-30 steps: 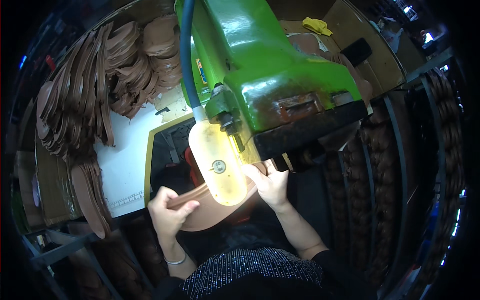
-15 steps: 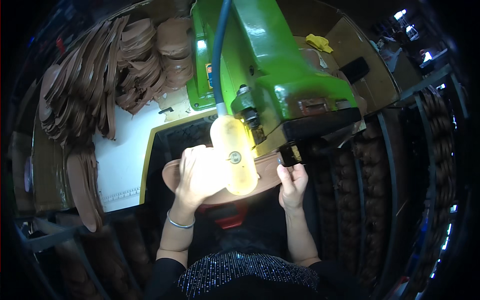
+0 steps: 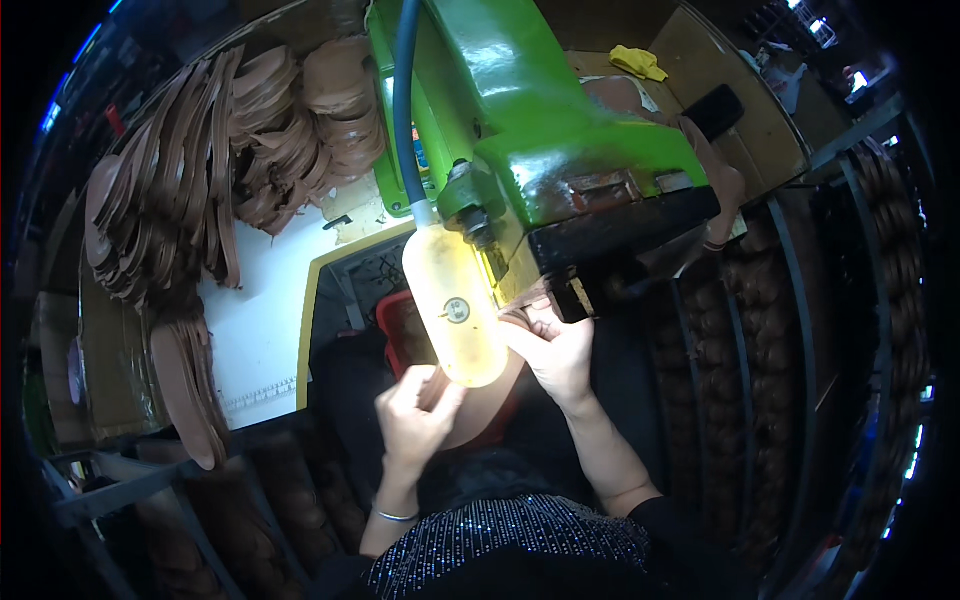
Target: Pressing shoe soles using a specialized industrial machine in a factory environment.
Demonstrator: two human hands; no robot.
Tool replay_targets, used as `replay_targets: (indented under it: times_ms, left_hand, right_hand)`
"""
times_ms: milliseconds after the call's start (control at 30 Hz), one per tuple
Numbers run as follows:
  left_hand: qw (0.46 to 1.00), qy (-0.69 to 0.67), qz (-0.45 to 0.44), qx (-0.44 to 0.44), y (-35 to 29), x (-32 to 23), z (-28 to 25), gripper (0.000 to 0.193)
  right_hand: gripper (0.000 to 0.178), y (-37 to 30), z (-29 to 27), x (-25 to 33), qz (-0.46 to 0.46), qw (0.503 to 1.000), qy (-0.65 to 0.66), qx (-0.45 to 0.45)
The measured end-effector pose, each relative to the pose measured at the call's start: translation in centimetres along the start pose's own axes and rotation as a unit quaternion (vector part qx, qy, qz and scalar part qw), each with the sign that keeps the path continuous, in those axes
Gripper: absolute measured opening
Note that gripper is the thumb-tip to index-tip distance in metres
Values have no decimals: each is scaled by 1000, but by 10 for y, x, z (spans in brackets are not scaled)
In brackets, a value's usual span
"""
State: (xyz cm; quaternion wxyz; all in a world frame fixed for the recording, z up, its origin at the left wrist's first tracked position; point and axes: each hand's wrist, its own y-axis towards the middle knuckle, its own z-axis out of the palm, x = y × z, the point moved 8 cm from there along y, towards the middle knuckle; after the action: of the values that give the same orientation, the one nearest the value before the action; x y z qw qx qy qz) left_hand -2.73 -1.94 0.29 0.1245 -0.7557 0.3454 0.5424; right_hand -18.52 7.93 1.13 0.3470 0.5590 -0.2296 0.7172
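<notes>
A brown shoe sole piece (image 3: 487,412) slants under the working head of a green machine (image 3: 590,160). At its lower left edge, my left hand (image 3: 415,420) pinches it between thumb and fingers. Close beneath the machine's black block, my right hand (image 3: 556,358) grips the upper end of the same piece. A lit, oblong yellowish lamp (image 3: 455,300) on a blue-grey hose covers the middle of the sole. The machine's contact point with the piece is hidden behind the lamp and my right fingers.
Stacks of brown soles (image 3: 170,180) lie on the white table (image 3: 245,330) at left. Beneath the machine sits a red container (image 3: 396,325). Racks of soles (image 3: 755,400) flank me at right. An open cardboard box (image 3: 745,160) and a yellow cloth (image 3: 638,63) are at back right.
The sole has swung from nearly level to a steep slant. My left hand has moved down and toward me; my right hand has shifted slightly left, further under the machine head.
</notes>
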Motion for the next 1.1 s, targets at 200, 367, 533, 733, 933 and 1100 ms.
replay_targets:
  times_ms: [200,367,533,733,933,1100]
  left_hand:
    - [966,-254,-53,-7,-9,10,44,25]
    - [983,-175,31,52,7,-4,58,26]
    - [968,-247,-52,2,13,-12,78,26]
    - [976,57,31,-206,0,73,-85,33]
    - [808,474,-13,-350,-34,115,-274,44]
    - [607,710,-19,-357,-60,124,-333,67]
  right_hand:
    - [46,-17,-12,5,-132,968,-210,-37]
    - [45,-22,-28,22,-114,975,-154,-110]
    - [38,-11,-45,28,-88,955,-276,-68]
    - [27,-12,-91,125,-108,953,-255,-119]
    - [46,-48,-221,205,-362,785,-199,-461]
    - [58,25,-285,123,-262,728,-410,-483]
